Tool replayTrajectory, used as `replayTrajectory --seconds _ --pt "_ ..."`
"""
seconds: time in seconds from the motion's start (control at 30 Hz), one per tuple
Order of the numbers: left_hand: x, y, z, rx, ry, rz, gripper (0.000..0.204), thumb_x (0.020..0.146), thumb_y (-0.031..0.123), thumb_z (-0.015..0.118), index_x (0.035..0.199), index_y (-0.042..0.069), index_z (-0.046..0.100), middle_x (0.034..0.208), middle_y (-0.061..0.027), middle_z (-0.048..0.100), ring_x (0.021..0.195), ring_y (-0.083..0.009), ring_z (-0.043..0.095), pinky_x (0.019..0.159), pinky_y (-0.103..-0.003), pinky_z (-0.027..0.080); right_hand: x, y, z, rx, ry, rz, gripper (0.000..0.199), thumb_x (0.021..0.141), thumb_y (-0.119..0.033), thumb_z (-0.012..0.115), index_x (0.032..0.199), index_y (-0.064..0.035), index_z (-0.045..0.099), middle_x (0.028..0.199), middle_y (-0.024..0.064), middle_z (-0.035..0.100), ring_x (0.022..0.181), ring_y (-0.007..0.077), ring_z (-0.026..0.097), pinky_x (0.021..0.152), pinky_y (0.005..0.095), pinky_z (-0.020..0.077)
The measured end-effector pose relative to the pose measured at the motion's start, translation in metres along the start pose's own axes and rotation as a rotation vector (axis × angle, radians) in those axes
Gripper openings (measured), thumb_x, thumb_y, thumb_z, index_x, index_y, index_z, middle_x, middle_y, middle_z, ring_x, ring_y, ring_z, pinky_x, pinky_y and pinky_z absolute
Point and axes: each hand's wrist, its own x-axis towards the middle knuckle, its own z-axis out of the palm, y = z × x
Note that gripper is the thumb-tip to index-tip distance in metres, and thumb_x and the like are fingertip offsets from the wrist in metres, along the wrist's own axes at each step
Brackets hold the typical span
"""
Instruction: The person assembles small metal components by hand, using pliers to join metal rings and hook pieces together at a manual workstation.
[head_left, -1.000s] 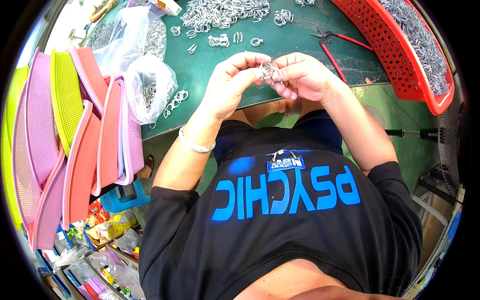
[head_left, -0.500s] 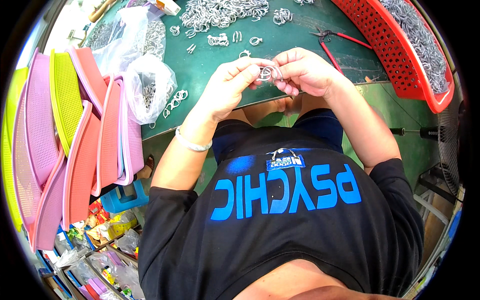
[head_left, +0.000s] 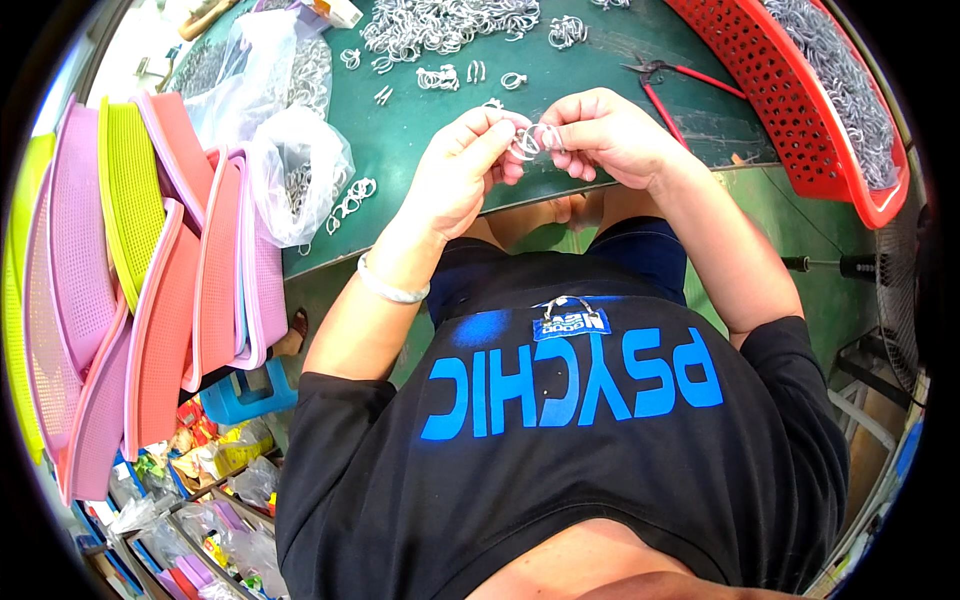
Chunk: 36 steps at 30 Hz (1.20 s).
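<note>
Both hands meet over the near edge of a green table (head_left: pixel 420 150). My left hand (head_left: pixel 462 170) and my right hand (head_left: pixel 610 135) pinch a small cluster of silver metal rings (head_left: pixel 533 142) between their fingertips. A silver bracelet (head_left: pixel 390 288) sits on my left wrist. Beyond the hands lies a loose pile of the same metal rings (head_left: pixel 440 22), with a few stray ones (head_left: pixel 440 76) closer in.
A red plastic basket (head_left: pixel 800 110) full of metal rings stands at the right. Red-handled pliers (head_left: pixel 670 80) lie beside it. Clear plastic bags (head_left: pixel 295 170) of rings sit at the left table edge. Pink and yellow-green trays (head_left: pixel 150 270) are stacked on edge at the left.
The hands have stayed together at the table edge; the fingers have shifted slightly around the rings.
</note>
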Motion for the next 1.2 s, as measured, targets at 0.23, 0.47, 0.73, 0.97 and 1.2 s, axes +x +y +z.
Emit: replayTrajectory --seconds 0.23,0.47,0.73,0.97,1.2 --pt "-0.002 -0.003 0.006 0.097 0.012 0.034 0.026 0.079 0.003 0.060 0.103 0.000 0.053 0.088 -0.0039 0.058 0.074 -0.0078 0.053 0.065 -0.020 0.043 -0.001 0.002 0.001 -0.059 0.034 -0.052 0.012 0.081 -0.014 0.059 0.082 -0.0021 0.062 0.062 -0.0001 0.055 0.051 0.0047 0.050 0.044 0.0166 0.0375" --pt "-0.004 -0.003 0.005 0.148 0.095 -0.021 0.028 0.077 0.000 0.060 0.104 -0.001 0.053 0.084 -0.0035 0.057 0.071 -0.0081 0.052 0.064 -0.019 0.043 -0.006 -0.003 0.004 -0.254 0.135 -0.163 0.013 0.082 -0.015 0.059 0.086 -0.0032 0.063 0.063 -0.0023 0.055 0.055 0.0035 0.049 0.049 0.0171 0.0389" --pt "-0.013 -0.005 -0.008 0.111 0.205 -0.025 0.028 0.079 0.003 0.058 0.106 -0.001 0.053 0.082 -0.0036 0.055 0.071 -0.0099 0.054 0.065 -0.022 0.046 0.001 -0.001 -0.003 -0.146 0.195 -0.202 0.016 0.084 -0.015 0.056 0.093 -0.0017 0.060 0.073 -0.0016 0.056 0.061 0.0037 0.048 0.053 0.0169 0.0401" --pt "-0.021 -0.009 -0.015 0.048 0.211 0.015 0.028 0.078 0.000 0.059 0.106 -0.002 0.054 0.087 -0.0047 0.056 0.073 -0.0116 0.054 0.065 -0.023 0.045 0.004 -0.015 -0.008 -0.113 0.224 -0.150 0.014 0.082 -0.011 0.056 0.090 -0.0006 0.059 0.072 -0.0001 0.057 0.060 0.0056 0.049 0.051 0.0182 0.0407" --pt "-0.027 -0.010 -0.021 0.029 0.205 0.009 0.032 0.078 0.001 0.060 0.108 0.002 0.051 0.091 -0.0065 0.058 0.074 -0.0107 0.054 0.063 -0.022 0.045 0.004 -0.042 -0.021 -0.130 0.255 -0.174 0.010 0.082 -0.010 0.057 0.088 -0.0017 0.059 0.069 -0.0004 0.056 0.059 0.0053 0.051 0.050 0.0175 0.0413"
